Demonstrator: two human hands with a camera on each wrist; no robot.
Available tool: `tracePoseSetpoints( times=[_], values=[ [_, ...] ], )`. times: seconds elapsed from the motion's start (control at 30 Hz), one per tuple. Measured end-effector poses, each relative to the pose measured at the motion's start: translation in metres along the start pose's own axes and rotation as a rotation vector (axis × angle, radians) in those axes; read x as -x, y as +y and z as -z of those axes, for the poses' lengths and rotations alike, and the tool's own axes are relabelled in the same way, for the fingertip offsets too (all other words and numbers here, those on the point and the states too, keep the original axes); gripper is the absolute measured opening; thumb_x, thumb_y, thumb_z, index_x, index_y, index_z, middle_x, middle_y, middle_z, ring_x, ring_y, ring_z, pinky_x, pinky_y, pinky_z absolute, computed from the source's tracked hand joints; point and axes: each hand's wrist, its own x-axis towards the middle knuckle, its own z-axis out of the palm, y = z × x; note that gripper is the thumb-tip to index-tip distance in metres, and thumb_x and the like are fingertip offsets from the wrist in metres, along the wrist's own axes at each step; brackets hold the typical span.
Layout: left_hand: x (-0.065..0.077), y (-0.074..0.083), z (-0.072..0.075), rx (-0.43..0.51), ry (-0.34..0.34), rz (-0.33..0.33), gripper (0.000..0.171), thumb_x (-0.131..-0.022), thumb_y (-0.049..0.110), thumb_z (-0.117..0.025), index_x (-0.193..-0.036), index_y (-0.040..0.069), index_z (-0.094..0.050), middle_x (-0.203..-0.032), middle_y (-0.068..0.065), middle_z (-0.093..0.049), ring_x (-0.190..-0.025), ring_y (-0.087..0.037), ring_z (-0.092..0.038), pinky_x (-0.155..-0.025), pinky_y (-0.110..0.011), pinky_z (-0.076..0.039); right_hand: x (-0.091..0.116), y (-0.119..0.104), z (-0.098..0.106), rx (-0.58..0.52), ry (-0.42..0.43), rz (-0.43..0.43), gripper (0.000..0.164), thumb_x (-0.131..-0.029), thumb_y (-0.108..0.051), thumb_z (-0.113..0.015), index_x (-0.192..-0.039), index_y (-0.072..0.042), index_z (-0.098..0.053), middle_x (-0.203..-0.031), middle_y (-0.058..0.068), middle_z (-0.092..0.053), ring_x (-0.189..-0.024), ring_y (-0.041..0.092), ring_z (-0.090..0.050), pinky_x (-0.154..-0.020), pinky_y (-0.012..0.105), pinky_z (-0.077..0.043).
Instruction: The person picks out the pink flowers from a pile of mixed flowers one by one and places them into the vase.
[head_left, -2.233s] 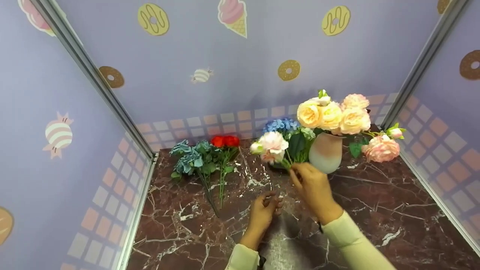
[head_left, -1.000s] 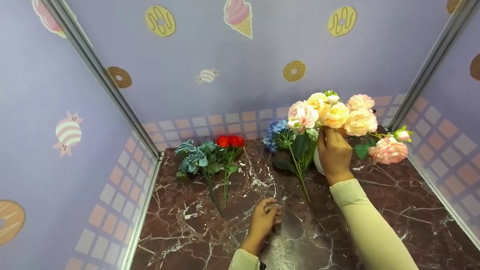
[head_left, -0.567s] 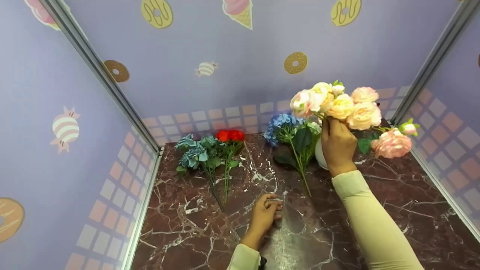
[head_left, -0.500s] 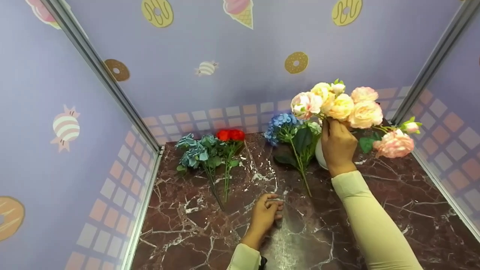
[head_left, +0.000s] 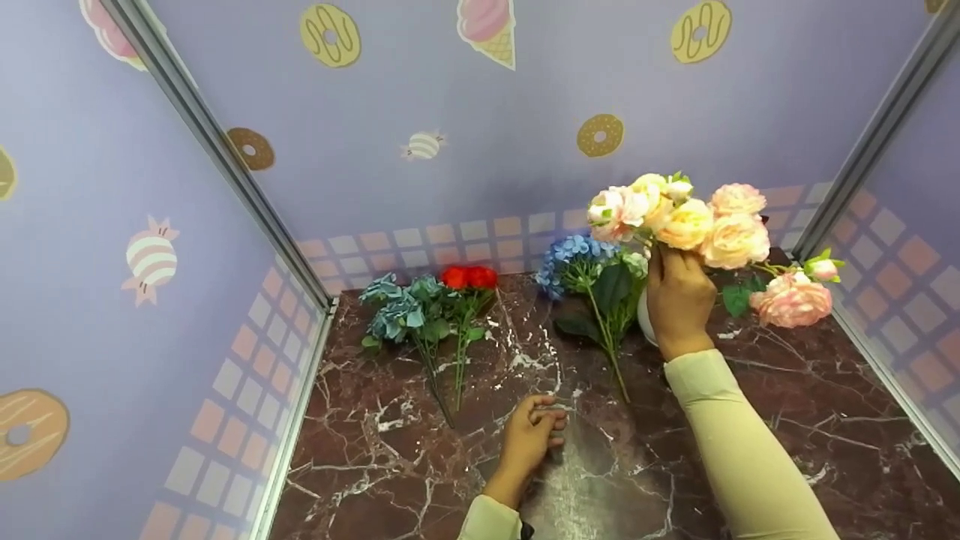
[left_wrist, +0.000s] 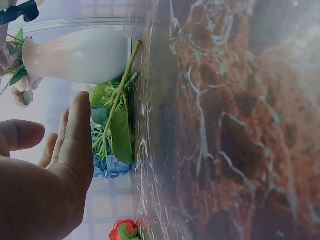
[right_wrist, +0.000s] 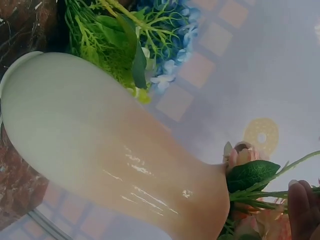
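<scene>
My right hand (head_left: 681, 300) pinches the stem of a pale pink peony (head_left: 616, 213) over the mouth of the vase. Its fingertips (right_wrist: 302, 207) are beside the green stems at the rim in the right wrist view. The vase (right_wrist: 100, 135), white fading to peach, is mostly hidden behind that hand in the head view. Cream-yellow roses (head_left: 686, 223) and a drooping pink peony (head_left: 791, 300) stand in the vase. My left hand (head_left: 529, 435) rests near the tabletop, fingers loosely bent, holding nothing.
Blue hydrangea (head_left: 574, 259) with green leaves and stems lies just left of the vase. Further left lie teal flowers (head_left: 397, 311) and red flowers (head_left: 469, 277) on the marbled table (head_left: 375, 480). Patterned walls (head_left: 540, 90) close in the back and sides.
My right hand has carried the pale pink peony rightward and up from above the blue hydrangea to the vase mouth. Lately it has barely moved. The left hand stays in place.
</scene>
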Motion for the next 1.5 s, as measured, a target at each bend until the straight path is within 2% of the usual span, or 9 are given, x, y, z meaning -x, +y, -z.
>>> tracePoseSetpoints(
  times=[0.3,0.5,0.8,0.9,1.0,1.13,1.23,1.37,1.5],
  values=[
    [0.002,-0.002,0.0,-0.026,-0.022,-0.012,0.021,-0.103,0.005,-0.053,-0.121,0.007,-0.063,-0.118,-0.034,-0.068,-0.107,-0.05,-0.069,-0.08,-0.05,-0.065,-0.008,-0.004,0.008,-0.071,0.043,-0.036,0.027,-0.104,-0.025,-0.061,-0.107,-0.002,-0.073,-0.094,0.025,-0.071,-0.081,0.047,-0.068,-0.066,0.065,-0.054],
    [0.005,-0.001,-0.002,-0.033,-0.033,-0.003,0.023,-0.104,0.004,-0.05,-0.12,0.012,-0.066,-0.122,-0.035,-0.067,-0.112,-0.053,-0.066,-0.079,-0.047,-0.065,-0.003,0.004,-0.001,-0.1,0.027,-0.062,0.023,-0.103,-0.021,-0.063,-0.111,-0.002,-0.075,-0.098,0.026,-0.072,-0.085,0.049,-0.069,-0.069,0.066,-0.054],
    [0.01,-0.006,-0.001,-0.036,-0.024,0.003,0.023,-0.105,0.005,-0.05,-0.119,0.012,-0.066,-0.123,-0.035,-0.066,-0.11,-0.05,-0.067,-0.08,-0.046,-0.065,0.011,0.018,-0.011,-0.113,-0.002,-0.045,0.018,-0.099,-0.012,-0.068,-0.113,-0.002,-0.073,-0.11,0.023,-0.071,-0.099,0.046,-0.067,-0.072,0.067,-0.054],
    [0.01,-0.004,-0.001,-0.041,-0.023,0.002,0.022,-0.105,0.005,-0.051,-0.119,0.012,-0.067,-0.122,-0.035,-0.066,-0.105,-0.044,-0.07,-0.08,-0.047,-0.065,0.01,0.02,-0.011,-0.079,-0.017,-0.053,0.02,-0.099,-0.013,-0.068,-0.115,-0.004,-0.074,-0.111,0.022,-0.071,-0.1,0.045,-0.067,-0.074,0.066,-0.055],
    [0.011,-0.004,0.0,-0.05,-0.017,0.0,0.022,-0.104,0.004,-0.052,-0.12,0.009,-0.066,-0.12,-0.033,-0.068,-0.103,-0.041,-0.071,-0.08,-0.049,-0.065,0.011,0.021,-0.01,-0.08,-0.007,-0.071,0.02,-0.099,-0.012,-0.068,-0.116,-0.005,-0.073,-0.109,0.023,-0.072,-0.093,0.05,-0.068,-0.071,0.067,-0.054],
    [0.012,-0.004,0.001,-0.047,-0.01,-0.013,0.022,-0.103,0.003,-0.052,-0.12,0.008,-0.066,-0.115,-0.029,-0.07,-0.107,-0.048,-0.069,-0.078,-0.049,-0.065,0.012,0.022,-0.01,-0.146,-0.003,-0.077,0.021,-0.103,-0.012,-0.062,-0.118,-0.002,-0.072,-0.111,0.025,-0.071,-0.096,0.051,-0.067,-0.077,0.064,-0.055],
    [0.013,-0.003,0.001,-0.048,-0.01,-0.011,0.021,-0.103,0.004,-0.053,-0.118,0.011,-0.067,-0.114,-0.027,-0.071,-0.107,-0.048,-0.069,-0.078,-0.048,-0.065,0.014,0.022,-0.009,-0.143,-0.032,-0.069,0.022,-0.104,-0.013,-0.06,-0.119,-0.001,-0.071,-0.115,0.025,-0.07,-0.105,0.046,-0.067,-0.084,0.061,-0.056],
    [0.013,-0.002,0.001,-0.039,-0.021,-0.005,0.022,-0.103,0.004,-0.053,-0.12,0.011,-0.066,-0.119,-0.031,-0.068,-0.108,-0.048,-0.068,-0.079,-0.047,-0.065,0.018,0.021,-0.004,-0.087,-0.037,-0.067,0.026,-0.097,-0.014,-0.071,-0.121,-0.003,-0.071,-0.115,0.022,-0.072,-0.102,0.043,-0.069,-0.077,0.062,-0.057],
    [0.013,-0.002,0.001,-0.025,-0.031,-0.006,0.025,-0.103,0.002,-0.052,-0.125,0.004,-0.062,-0.121,-0.035,-0.066,-0.113,-0.055,-0.063,-0.08,-0.047,-0.065,0.029,0.015,0.008,-0.05,-0.002,-0.055,0.043,-0.089,-0.013,-0.079,-0.129,-0.004,-0.067,-0.121,0.021,-0.071,-0.095,0.044,-0.07,-0.069,0.064,-0.057]
  ],
)
